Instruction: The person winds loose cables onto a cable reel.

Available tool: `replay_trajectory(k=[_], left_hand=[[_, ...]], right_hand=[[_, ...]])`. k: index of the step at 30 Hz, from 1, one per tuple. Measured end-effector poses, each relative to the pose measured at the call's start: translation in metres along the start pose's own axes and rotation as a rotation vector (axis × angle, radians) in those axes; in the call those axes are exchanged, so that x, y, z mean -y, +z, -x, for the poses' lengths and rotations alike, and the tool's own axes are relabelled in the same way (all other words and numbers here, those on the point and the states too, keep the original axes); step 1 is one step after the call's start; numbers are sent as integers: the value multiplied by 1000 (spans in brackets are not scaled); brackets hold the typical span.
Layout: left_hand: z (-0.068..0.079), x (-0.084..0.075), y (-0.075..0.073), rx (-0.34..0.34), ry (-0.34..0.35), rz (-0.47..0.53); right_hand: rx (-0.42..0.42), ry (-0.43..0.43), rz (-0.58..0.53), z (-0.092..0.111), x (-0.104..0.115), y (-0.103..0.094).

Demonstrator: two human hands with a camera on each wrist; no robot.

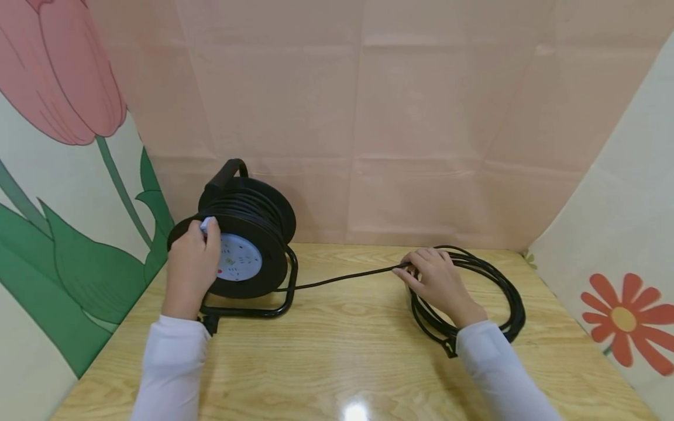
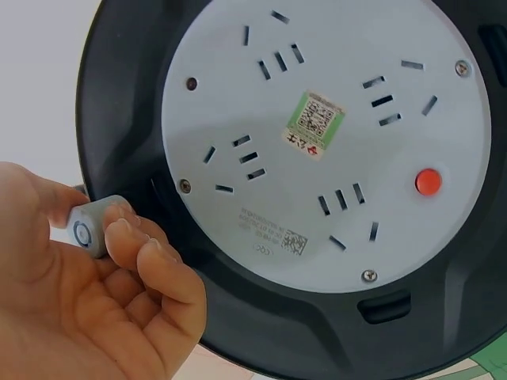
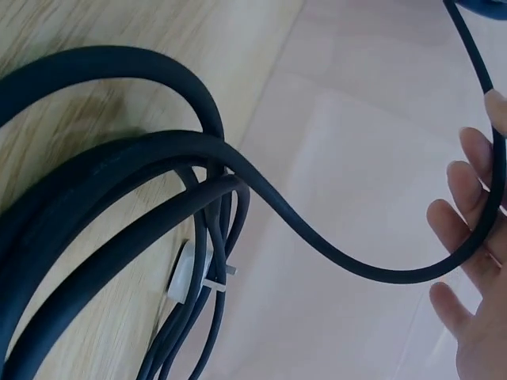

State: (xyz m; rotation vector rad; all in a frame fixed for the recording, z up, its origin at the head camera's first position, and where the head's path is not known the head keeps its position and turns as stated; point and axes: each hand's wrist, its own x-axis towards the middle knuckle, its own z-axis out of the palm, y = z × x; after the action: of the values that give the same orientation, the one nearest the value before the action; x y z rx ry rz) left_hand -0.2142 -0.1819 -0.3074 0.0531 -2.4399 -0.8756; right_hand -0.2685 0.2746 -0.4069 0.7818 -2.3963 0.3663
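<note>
Nearest I've got 2 white sleeves [image 1: 171,362], 1 per arm, over 1 wood-grain desk [image 1: 326,356]. R hand [image 1: 439,283] pinches 1 black cable [image 1: 347,276] at 1 loose coil [image 1: 515,310], which lies on the desk's R side. From there I see 1 run of it going L to the base of 1 cable reel [image 1: 271,263], more turns wound on its drum. L hand [image 1: 191,266] grips the reel's 1 grey knob [image 2: 91,226]. I count 4 outlets + 1 red btn [image 2: 428,182] on its round plate [image 2: 356,158], w/ 1 green-edged QR sticker [image 2: 315,120] approx. mid-plate; 1 carry handle [image 1: 223,175] up top. Behind: 1 pink backdrop [image 1: 432,117], 1 tulip bloom [image 1: 79,70] L, 1 red flower [image 1: 623,318] R.
</note>
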Motion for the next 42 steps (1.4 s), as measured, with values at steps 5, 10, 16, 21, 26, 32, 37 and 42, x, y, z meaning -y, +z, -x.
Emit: replay_trajectory(k=[5,10,16,21,26,32,37,42], left_hand=[[0,-2,4,11,14,19],[0,-1,7,22,20,38],[1,-3,11,39,41,55],[3,-8,12,42,45,66],[4,-12,12,45,47,67],[6,-12,17,49,53,72],[7,-12,22,53,74,68],[8,-12,23,45,97,68]], right_hand=[[32,9,2,-1,3,2],[-7,1,-4,-4,5,4],[-60,42,-53,-4,7,8],[-63,57,-87,-6,9,11],[-69,51,-123,-9,10,15],[-46,69,-125,-11,10,18],[-27,111,-115,-12,10,21],[9,185,-175,-12,11,27]])
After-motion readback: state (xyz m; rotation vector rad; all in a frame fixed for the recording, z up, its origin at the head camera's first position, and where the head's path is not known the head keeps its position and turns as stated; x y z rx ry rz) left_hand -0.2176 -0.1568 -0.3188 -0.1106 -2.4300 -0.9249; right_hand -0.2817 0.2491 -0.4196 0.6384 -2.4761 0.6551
